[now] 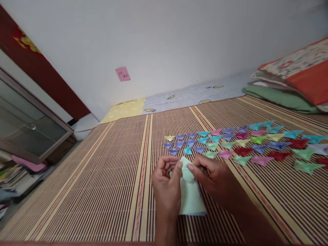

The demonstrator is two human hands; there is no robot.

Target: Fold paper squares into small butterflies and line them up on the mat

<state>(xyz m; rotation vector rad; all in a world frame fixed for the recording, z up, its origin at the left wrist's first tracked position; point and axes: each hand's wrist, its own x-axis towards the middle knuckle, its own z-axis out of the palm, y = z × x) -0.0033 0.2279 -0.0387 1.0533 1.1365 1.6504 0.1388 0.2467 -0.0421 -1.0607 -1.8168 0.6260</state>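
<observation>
A small pale green folded paper point(187, 173) is held up between my two hands. My left hand point(167, 179) pinches its left edge with the thumb, the other fingers curled behind. From the right, my right hand point(211, 172) grips the paper between thumb and fingers. Below them, a stack of pale green paper sheets point(192, 200) lies on the striped mat point(115, 177). Beyond my hands, several small folded paper shapes point(212, 146) in blue, green, pink, red and yellow stand in rows, reaching to the right edge.
Folded bedding and a cushion point(307, 73) are piled at the back right. A patterned cloth point(179, 99) runs along the wall. A pink note point(122, 73) is stuck on the wall. At the left stand a glass-fronted cabinet point(30, 119) and a pile of books point(15, 174).
</observation>
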